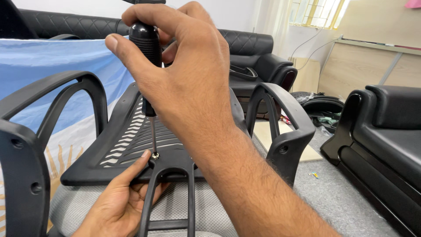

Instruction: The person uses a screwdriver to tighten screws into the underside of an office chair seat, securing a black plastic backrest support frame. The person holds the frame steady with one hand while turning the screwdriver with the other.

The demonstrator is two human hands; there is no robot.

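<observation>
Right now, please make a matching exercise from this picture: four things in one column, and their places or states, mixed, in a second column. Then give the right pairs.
Things:
1. right hand
2. left hand
3. screw
4. armrest

Places or states:
A. under the tip of the screwdriver, in the black plastic backrest
B. upright at the right of the chair, touched by no hand
C. wrapped around the black handle, at the top
D. below, with a fingertip beside the screw

Pairs: 1-C, 2-D, 3-A, 4-B
</observation>
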